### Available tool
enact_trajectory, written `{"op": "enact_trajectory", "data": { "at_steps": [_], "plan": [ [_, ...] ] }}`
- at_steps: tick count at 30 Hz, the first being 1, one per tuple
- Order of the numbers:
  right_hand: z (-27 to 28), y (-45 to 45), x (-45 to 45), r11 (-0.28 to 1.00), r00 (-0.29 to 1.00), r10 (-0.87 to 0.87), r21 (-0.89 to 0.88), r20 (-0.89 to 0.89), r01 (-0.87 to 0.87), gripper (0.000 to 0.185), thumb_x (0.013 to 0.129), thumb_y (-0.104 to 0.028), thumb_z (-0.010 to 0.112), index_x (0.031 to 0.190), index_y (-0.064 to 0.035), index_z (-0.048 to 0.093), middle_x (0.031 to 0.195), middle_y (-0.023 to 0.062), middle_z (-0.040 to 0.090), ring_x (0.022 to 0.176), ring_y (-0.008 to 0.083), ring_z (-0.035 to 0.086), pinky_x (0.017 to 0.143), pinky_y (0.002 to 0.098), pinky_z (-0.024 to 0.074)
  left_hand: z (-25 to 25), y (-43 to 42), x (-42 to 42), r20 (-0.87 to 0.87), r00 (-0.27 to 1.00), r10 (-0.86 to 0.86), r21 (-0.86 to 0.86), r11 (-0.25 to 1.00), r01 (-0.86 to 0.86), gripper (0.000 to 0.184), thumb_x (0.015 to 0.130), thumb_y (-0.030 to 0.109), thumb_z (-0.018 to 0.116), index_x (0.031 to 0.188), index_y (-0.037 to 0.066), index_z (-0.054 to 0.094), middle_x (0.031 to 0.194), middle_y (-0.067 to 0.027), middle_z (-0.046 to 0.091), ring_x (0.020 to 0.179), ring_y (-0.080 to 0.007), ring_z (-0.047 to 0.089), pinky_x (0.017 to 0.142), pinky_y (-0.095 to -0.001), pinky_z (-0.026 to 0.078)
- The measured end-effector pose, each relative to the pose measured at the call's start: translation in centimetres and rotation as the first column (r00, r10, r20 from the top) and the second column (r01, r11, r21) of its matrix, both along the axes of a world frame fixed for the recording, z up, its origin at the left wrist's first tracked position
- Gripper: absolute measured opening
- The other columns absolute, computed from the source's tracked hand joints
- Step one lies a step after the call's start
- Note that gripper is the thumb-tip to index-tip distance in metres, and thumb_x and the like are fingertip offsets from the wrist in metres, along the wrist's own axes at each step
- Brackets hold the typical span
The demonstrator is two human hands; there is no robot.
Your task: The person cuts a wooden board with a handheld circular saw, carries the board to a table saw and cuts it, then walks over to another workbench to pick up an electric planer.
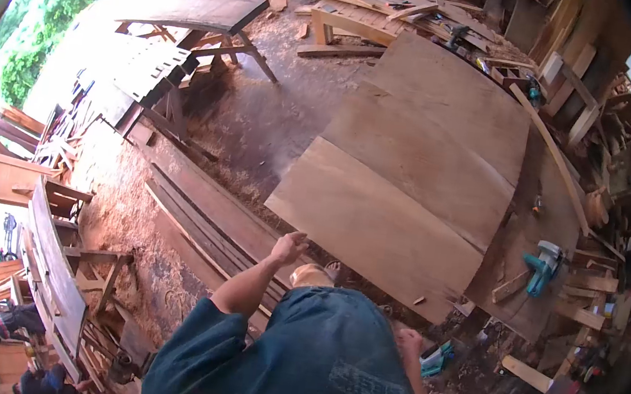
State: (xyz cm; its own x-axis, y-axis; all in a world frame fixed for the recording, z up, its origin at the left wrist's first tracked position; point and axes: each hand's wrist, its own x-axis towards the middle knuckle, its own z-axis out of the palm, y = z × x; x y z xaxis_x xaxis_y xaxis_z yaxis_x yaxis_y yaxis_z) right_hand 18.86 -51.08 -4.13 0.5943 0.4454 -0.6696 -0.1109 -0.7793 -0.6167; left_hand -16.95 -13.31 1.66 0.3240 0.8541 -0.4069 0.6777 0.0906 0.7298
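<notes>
The pale brown wooden sheets [388,214] lie flat, broad and straight-edged, with a small offcut [419,300] near one corner. Just off that corner rests a teal power tool [435,359] (partly hidden, its exact type unclear). Long, narrow, darker boards [206,223] lie side by side near the palest sheet.

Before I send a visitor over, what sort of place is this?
Most likely a woodworking shop: wood shavings litter the floor, plywood sheets lie flat, and a teal circular saw rests nearby.
</notes>
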Motion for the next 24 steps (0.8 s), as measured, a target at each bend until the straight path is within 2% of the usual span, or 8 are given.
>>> {"op": "enact_trajectory", "data": {
  "at_steps": [3, 6, 9, 13, 14, 16, 18, 24],
  "plan": [
    [0.4, 1.8, -0.6, 0.998, 1.0, -0.014, 0.069, 0.021, 0.012, 0.012, 0.08, -0.012, 0.065, 0.088, -0.0035, 0.069, 0.072, 0.0032, 0.064, 0.061, 0.0117, 0.06, 0.051, 0.0265, 0.0476, -0.2, 1.1, -0.4, -0.085, 0.996, -0.015, -0.136, 0.991, 0.003, 0.052, 0.082, 0.027, 0.069, 0.13, 0.011, 0.057, 0.11, -0.0226, 0.066, 0.101, -0.0322, 0.066, 0.085, -0.0392, 0.052],
    [2.0, 3.8, -0.9, 0.999, 0.992, 0.029, 0.03, 0.127, -0.033, 0.013, 0.082, -0.012, 0.065, 0.09, -0.0032, 0.069, 0.076, 0.0048, 0.067, 0.064, 0.0116, 0.061, 0.053, 0.0264, 0.0489, 1.1, 0.5, -0.4, -0.117, 0.993, -0.018, -0.132, 0.991, 0.003, 0.069, 0.083, 0.025, 0.067, 0.144, 0.013, 0.037, 0.12, -0.0224, 0.062, 0.11, -0.0372, 0.06, 0.093, -0.0426, 0.049],
    [2.5, 5.3, -1.6, 0.989, 0.984, -0.136, 0.039, -0.119, 0.142, 0.015, 0.084, -0.013, 0.064, 0.091, -0.002, 0.069, 0.078, 0.0055, 0.068, 0.064, 0.0118, 0.062, 0.056, 0.0265, 0.0497, 0.5, 0.9, -0.6, -0.05, 0.998, 0.024, -0.041, 0.999, -0.026, 0.089, 0.08, 0.018, 0.067, 0.152, 0.011, 0.014, 0.126, -0.0218, 0.059, 0.112, -0.039, 0.058, 0.095, -0.0448, 0.047],
    [2.3, 5.0, -1.9, 0.994, 0.999, 0.036, 0.098, 0.022, -0.039, 0.013, 0.086, -0.012, 0.062, 0.089, -0.0011, 0.068, 0.076, 0.0051, 0.067, 0.064, 0.0119, 0.061, 0.056, 0.0258, 0.0492, 1.3, 1.5, -0.6, -0.04, 0.998, 0.046, -0.143, 0.988, -0.051, 0.095, 0.078, 0.017, 0.068, 0.153, 0.012, 0.01, 0.111, -0.0203, 0.066, 0.103, -0.0378, 0.063, 0.091, -0.0442, 0.049],
    [2.0, 4.9, -1.9, 0.994, 0.999, -0.009, 0.111, -0.037, 0.013, 0.013, 0.087, -0.013, 0.062, 0.088, -0.0014, 0.067, 0.075, 0.0047, 0.066, 0.063, 0.0114, 0.06, 0.055, 0.0254, 0.0484, 1.7, 1.6, -0.6, -0.039, 0.998, 0.044, -0.18, 0.982, -0.05, 0.095, 0.078, 0.017, 0.069, 0.153, 0.012, 0.009, 0.107, -0.0197, 0.068, 0.101, -0.0376, 0.064, 0.09, -0.0441, 0.049],
    [1.3, 5.1, -1.7, 0.985, 0.983, -0.091, 0.13, -0.16, 0.113, 0.012, 0.088, -0.013, 0.062, 0.088, -0.0019, 0.066, 0.073, 0.0038, 0.064, 0.061, 0.0105, 0.058, 0.053, 0.0245, 0.0468, 0.8, 1.4, -0.7, -0.067, 0.998, 0.013, -0.063, 0.998, -0.018, 0.096, 0.078, 0.018, 0.069, 0.153, 0.013, 0.008, 0.101, -0.0191, 0.069, 0.099, -0.0374, 0.065, 0.088, -0.0442, 0.05],
    [1.2, 5.2, -1.6, 0.987, 0.978, -0.124, 0.081, -0.165, 0.139, 0.012, 0.089, -0.014, 0.061, 0.088, -0.002, 0.065, 0.071, 0.0028, 0.062, 0.061, 0.01, 0.057, 0.052, 0.0243, 0.0458, -0.5, 1.2, -1.2, -0.079, 0.997, -0.018, 0.027, 0.999, 0.021, 0.098, 0.078, 0.018, 0.07, 0.153, 0.013, 0.006, 0.099, -0.0202, 0.069, 0.096, -0.0377, 0.066, 0.086, -0.0445, 0.051],
    [0.0, 4.5, -2.9, 0.994, 0.996, -0.058, 0.09, -0.068, 0.064, 0.012, 0.087, -0.015, 0.062, 0.088, -0.0036, 0.067, 0.069, 0.0009, 0.06, 0.058, 0.0099, 0.054, 0.051, 0.0251, 0.043, -0.4, 1.2, -1.3, -0.081, 0.997, 0.001, -0.069, 0.998, -0.006, 0.098, 0.082, 0.019, 0.069, 0.153, 0.018, 0.002, 0.1, -0.0204, 0.069, 0.096, -0.0369, 0.066, 0.085, -0.0451, 0.052]
  ]
}}
